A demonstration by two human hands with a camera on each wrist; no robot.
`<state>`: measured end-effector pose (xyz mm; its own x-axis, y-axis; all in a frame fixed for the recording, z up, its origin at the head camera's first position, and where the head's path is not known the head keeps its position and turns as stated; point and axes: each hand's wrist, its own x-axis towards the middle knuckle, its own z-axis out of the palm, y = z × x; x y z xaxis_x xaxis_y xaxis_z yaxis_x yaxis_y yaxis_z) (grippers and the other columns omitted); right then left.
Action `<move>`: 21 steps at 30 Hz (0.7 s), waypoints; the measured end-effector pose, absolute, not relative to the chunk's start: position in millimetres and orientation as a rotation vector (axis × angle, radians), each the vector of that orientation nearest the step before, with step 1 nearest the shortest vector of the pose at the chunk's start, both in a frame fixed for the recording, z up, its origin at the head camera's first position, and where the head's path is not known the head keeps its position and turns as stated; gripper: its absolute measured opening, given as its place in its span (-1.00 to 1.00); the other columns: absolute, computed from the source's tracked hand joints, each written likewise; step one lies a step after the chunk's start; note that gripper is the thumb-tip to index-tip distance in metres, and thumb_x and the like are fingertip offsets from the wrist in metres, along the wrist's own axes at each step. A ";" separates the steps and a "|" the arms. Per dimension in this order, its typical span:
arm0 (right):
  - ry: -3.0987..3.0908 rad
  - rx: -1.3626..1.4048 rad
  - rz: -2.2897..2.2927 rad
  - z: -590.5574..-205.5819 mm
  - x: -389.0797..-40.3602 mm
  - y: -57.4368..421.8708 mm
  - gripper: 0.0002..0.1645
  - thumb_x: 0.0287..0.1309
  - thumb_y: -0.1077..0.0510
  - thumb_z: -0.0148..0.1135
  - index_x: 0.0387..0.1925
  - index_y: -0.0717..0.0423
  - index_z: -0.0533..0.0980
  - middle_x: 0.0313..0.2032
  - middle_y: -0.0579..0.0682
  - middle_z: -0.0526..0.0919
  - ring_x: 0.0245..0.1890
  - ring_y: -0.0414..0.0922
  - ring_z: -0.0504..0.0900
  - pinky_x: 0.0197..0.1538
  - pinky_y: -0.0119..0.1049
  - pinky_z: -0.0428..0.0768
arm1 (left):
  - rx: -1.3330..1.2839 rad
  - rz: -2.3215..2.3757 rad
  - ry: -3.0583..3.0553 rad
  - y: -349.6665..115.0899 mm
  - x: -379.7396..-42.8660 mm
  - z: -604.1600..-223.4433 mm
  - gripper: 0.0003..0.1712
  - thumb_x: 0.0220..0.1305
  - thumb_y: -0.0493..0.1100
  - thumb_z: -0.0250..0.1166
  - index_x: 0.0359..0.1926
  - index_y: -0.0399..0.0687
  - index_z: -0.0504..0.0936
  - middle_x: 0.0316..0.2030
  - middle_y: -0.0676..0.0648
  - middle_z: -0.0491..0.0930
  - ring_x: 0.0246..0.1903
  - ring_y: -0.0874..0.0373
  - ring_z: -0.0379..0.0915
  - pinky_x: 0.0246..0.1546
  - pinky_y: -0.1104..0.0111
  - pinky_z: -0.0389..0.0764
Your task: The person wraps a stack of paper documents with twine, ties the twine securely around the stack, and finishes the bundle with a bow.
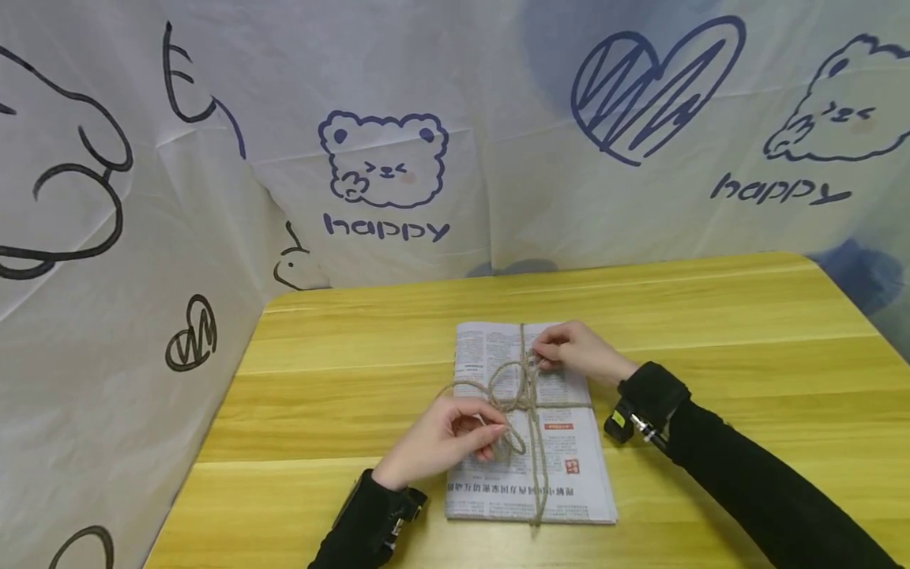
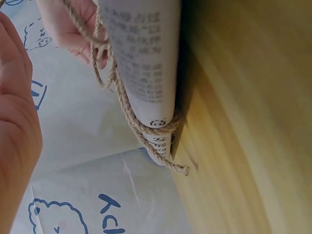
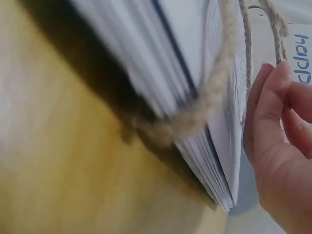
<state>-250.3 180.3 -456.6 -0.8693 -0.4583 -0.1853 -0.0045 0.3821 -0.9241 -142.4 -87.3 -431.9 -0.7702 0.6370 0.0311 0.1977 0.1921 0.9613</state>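
A stack of folded newspapers (image 1: 490, 486) lies on the table, bound with brown twine (image 1: 524, 401) that crosses near its middle. Several loops and loose lengths of the twine lie on top around the crossing. My left hand (image 1: 451, 436), over the left part of the stack, pinches a loop of twine between thumb and fingers. Beyond the crossing, at the upper right of the stack, my right hand (image 1: 581, 349) pinches another piece of twine. The right wrist view shows that twine rising from between the thumb and fingers (image 3: 267, 119).
The yellow wood-grain table (image 1: 341, 395) extends around the stack on all sides. White cloth (image 1: 498, 182) with drawn bears, hearts and lettering hangs behind and on the left. A frayed twine end (image 2: 183, 169) sticks out past the stack's edge.
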 end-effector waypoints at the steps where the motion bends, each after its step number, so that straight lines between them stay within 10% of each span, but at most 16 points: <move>1: 2.196 -0.352 -1.544 -457.3 -250.5 180.3 -0.69 0.47 0.22 0.06 -0.01 0.42 0.57 -0.20 0.14 0.69 -0.27 -0.22 0.69 -0.06 -0.31 0.69 | 0.786 1.596 2.089 -87.7 -142.0 -432.8 -0.78 0.43 -0.23 0.25 -0.04 -0.28 0.70 -0.34 -0.37 0.68 -0.48 0.04 0.66 -0.37 0.24 0.73; 9: 2.394 -0.356 -1.468 -454.5 -249.7 182.8 -0.73 0.41 0.22 0.09 -0.08 0.38 0.57 -0.26 0.11 0.69 -0.31 -0.19 0.62 -0.19 -0.34 0.61 | 0.796 1.557 2.087 -91.4 -140.7 -435.1 -0.78 0.42 -0.23 0.25 -0.04 -0.29 0.70 -0.36 -0.35 0.69 -0.45 -0.14 0.66 -0.37 0.21 0.73; 21: 2.658 -1.233 -0.932 -454.6 -246.5 166.9 -0.56 0.38 0.32 0.17 0.25 0.06 0.56 0.26 0.12 0.60 0.29 0.16 0.50 0.37 0.15 0.43 | 0.785 1.533 2.095 -92.3 -142.1 -435.9 -0.77 0.44 -0.21 0.24 -0.02 -0.22 0.70 -0.38 -0.31 0.71 -0.46 -0.10 0.66 -0.41 0.26 0.70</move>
